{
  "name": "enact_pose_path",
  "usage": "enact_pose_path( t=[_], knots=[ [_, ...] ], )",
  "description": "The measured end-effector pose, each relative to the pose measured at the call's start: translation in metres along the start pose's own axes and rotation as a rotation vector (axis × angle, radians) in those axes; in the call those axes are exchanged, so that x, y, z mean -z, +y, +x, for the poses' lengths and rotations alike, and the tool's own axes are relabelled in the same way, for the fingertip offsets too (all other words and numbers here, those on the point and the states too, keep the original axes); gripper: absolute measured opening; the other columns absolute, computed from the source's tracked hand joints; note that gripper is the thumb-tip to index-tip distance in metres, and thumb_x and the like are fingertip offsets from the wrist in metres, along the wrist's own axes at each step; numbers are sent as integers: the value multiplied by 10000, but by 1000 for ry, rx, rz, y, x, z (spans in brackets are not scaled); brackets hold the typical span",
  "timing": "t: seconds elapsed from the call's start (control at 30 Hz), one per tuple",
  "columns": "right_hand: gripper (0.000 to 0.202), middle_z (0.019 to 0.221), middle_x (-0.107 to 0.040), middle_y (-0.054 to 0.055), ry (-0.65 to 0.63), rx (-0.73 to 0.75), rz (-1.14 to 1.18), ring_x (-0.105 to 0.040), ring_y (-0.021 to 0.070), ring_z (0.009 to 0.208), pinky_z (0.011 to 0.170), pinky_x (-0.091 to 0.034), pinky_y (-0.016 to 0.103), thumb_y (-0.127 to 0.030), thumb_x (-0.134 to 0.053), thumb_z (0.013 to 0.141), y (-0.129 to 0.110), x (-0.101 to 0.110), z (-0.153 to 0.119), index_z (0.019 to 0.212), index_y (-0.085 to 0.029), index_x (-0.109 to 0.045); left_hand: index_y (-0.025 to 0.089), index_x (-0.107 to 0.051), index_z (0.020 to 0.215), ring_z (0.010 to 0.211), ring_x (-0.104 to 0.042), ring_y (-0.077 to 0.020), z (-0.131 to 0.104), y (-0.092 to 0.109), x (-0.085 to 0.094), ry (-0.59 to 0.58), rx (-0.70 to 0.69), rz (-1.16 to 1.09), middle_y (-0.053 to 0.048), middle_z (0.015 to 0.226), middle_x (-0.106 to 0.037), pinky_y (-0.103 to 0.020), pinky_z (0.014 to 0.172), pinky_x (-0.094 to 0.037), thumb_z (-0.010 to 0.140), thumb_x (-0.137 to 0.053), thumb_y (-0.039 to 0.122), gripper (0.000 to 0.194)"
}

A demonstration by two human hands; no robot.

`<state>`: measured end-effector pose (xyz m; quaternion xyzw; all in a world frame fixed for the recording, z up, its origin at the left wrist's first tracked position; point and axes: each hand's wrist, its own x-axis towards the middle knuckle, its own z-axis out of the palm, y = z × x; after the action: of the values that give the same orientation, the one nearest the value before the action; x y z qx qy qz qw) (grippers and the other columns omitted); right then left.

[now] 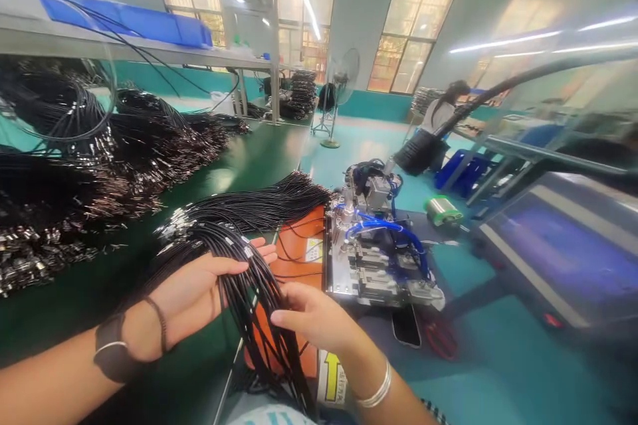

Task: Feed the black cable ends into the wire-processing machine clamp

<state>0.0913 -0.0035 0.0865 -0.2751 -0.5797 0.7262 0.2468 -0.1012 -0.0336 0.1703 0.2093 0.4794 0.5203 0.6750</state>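
Observation:
A bundle of black cables (pixel 249 289) hangs in a bend in front of me, its lower part drooping towards my lap. My left hand (pixel 199 285) cradles it from the left, thumb across the front and fingertips showing beyond the far side. On the right, my right hand (pixel 312 315) is curled about the same bundle, with its thumb in front and its fingers partly hidden. Behind the hands, another sheaf of black cables (pixel 269 202) lies across the dark green table (pixel 219 176) and an orange surface (pixel 299 239).
A metal machine (pixel 373 259) with blue air hoses stands just right of the cables. A monitor (pixel 568 239) sits farther right, with a phone (pixel 406 327) and a green-rimmed wire spool (pixel 442 210) nearby. Large cable heaps (pixel 124 153) cover the left side. A person (pixel 441 109) is in the background.

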Motion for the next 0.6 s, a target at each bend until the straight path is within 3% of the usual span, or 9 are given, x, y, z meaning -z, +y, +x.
enact_pose_path(
  t=[0.17,0.3,0.43,0.5,0.6],
  knots=[
    [311,831,-603,6,104,31,-18,-532,141,779,728,-433,268,-398,-709,742,4,1,-2,931,-160,-641,170,-601,1172,973,-665,-260,6,-4,-5,-3,51,58,-96,1106,-685,-379,837,-565,750,-593,39,442],
    [275,854,-602,4,66,40,-51,-539,148,799,754,-434,279,-356,-691,765,5,-6,-1,957,-169,-629,159,-592,1193,966,-674,-266,11,-2,-8,45,81,151,-123,1131,-675,-365,802,-590,781,-602,89,418],
    [190,807,-575,-7,103,88,-7,-522,115,746,718,-422,250,-332,-626,816,-7,-4,0,883,-157,-597,142,-589,1190,894,-689,-208,11,8,-13,84,34,218,-96,1079,-697,-315,786,-589,820,-571,92,374],
    [190,728,-553,-25,38,84,44,-506,90,666,659,-415,225,-340,-608,833,-14,-1,1,835,-157,-558,128,-596,1181,887,-685,-195,7,17,-15,110,14,236,-91,1094,-693,-296,778,-589,833,-562,113,350],
    [229,628,-531,-46,-182,18,104,-485,66,552,558,-397,196,-366,-619,831,-18,7,-1,813,-159,-525,107,-603,1175,951,-671,-240,-3,34,-16,119,13,239,-113,1139,-672,-344,789,-592,840,-547,149,342]
  ],
)
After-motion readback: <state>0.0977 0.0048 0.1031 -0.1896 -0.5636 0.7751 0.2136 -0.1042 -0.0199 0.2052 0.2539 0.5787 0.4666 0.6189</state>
